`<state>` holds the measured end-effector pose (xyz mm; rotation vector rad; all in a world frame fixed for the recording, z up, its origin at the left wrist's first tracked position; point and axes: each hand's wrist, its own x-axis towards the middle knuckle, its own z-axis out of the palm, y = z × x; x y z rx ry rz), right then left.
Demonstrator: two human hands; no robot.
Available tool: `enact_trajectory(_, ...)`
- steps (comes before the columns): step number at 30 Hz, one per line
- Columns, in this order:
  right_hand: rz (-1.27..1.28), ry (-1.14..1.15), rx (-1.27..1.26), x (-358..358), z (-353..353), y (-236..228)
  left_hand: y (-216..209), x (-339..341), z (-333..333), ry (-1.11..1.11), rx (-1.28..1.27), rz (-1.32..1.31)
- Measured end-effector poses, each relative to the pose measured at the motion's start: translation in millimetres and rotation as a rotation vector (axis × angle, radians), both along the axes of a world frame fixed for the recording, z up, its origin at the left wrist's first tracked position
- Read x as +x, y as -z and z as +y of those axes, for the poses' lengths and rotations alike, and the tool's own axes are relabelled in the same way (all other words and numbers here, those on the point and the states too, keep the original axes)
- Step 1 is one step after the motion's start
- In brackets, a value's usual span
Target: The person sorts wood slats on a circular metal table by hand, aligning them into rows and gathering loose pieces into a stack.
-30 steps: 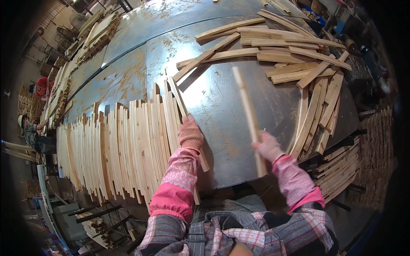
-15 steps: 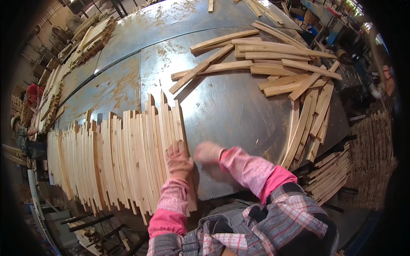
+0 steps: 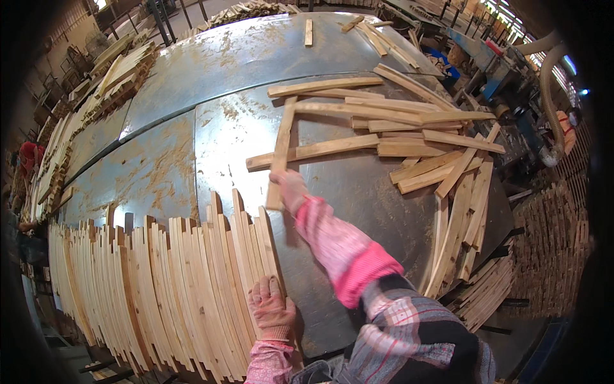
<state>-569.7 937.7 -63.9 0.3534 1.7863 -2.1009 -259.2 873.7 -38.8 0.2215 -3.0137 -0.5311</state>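
My gloved left hand (image 3: 272,310) lies flat with its fingers stretched over the right end of a row of wooden strips (image 3: 185,281). The strips stand side by side, their far ends uneven. My gloved right hand (image 3: 291,190) is closed around the near end of a single wooden strip (image 3: 283,137), just beyond the row's right edge. This strip points away from me, its far end close to the loose pile of wooden strips (image 3: 416,137) that lies crosswise on the metal table.
Sawdust is scattered over the metal table (image 3: 358,192). Stacked wood lines the left side (image 3: 70,141). Machinery with a hose (image 3: 550,96) stands at the far right, near another person in orange (image 3: 566,131). A short wood piece (image 3: 309,32) lies far back.
My right hand has reached forward and left from beside my left hand and taken hold of a loose strip. My left hand remains on the row. The view has tilted upward.
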Motion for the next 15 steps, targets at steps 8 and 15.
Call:
enact_trajectory(8, -0.159, -0.388, 0.198, 143.7, 238.2, -73.1, 3.1, -20.9, -13.7, -0.071, 0.211, 0.084)
enact_trajectory(15, 0.526, -0.133, 1.745, -218.9, 355.0, -268.1, -6.1, -234.0, -41.5, 0.069, -0.192, 0.239)
